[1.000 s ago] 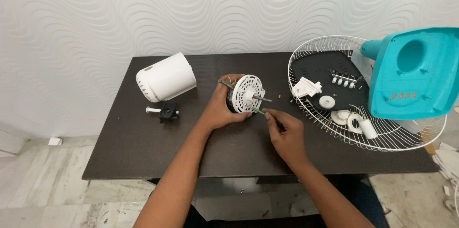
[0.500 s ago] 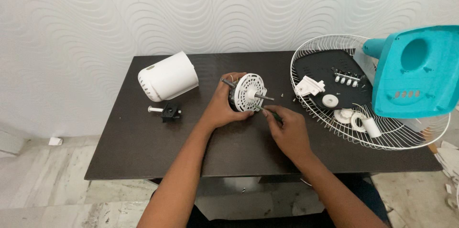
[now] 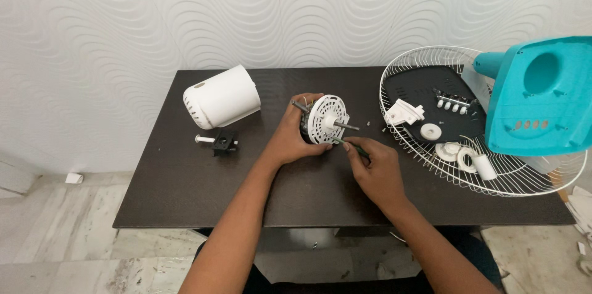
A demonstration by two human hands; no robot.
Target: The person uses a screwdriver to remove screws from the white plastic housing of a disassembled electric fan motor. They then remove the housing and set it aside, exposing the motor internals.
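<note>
My left hand (image 3: 295, 136) grips the white fan motor (image 3: 322, 120) steady on the table (image 3: 185, 177), shaft toward my right hand (image 3: 373, 167), which pinches a green-handled screwdriver (image 3: 350, 146) against its face.

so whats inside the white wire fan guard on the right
In the fan guard: a black panel, small white plastic parts and a white cylinder. The teal housing covers the rest.
</note>
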